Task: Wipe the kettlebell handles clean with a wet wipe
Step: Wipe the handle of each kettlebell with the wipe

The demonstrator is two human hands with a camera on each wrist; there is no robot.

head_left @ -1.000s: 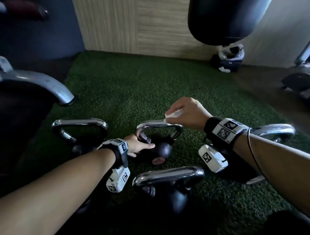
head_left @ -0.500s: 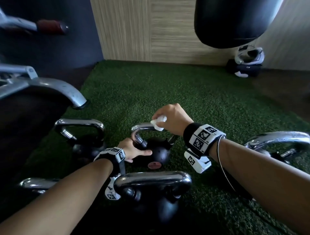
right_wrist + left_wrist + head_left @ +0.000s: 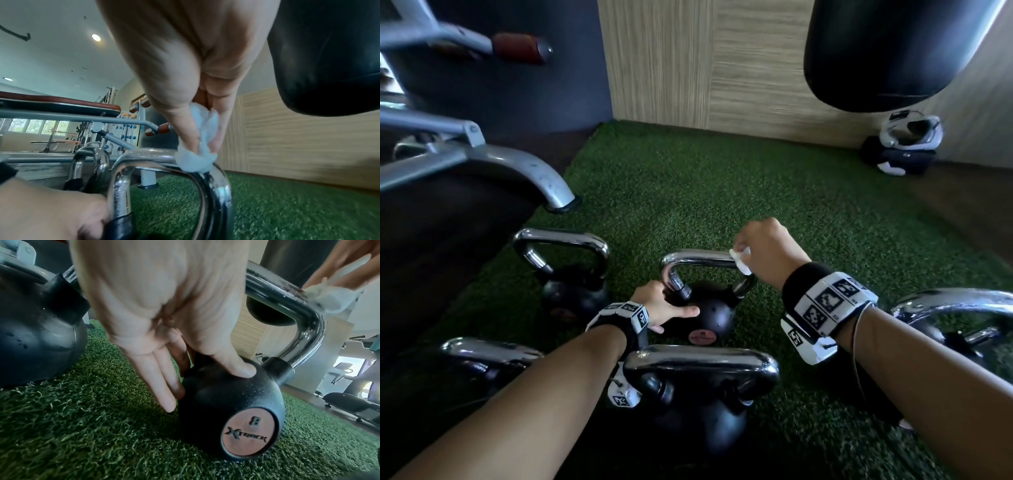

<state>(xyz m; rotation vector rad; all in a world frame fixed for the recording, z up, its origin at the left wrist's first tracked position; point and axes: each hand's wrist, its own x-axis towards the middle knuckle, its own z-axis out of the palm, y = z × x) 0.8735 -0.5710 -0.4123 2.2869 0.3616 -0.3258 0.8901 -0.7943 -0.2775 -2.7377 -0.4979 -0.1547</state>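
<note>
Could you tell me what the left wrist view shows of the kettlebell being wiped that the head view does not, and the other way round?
Only the left wrist view shows the badge clearly, marked 8, and the left hand with straight fingers and thumb pressed on the black ball. Only the head view shows the other kettlebells around it, such as the nearest one, and the hanging punch bag. Both show the right hand pinching the wet wipe against the right end of the chrome handle.
</note>
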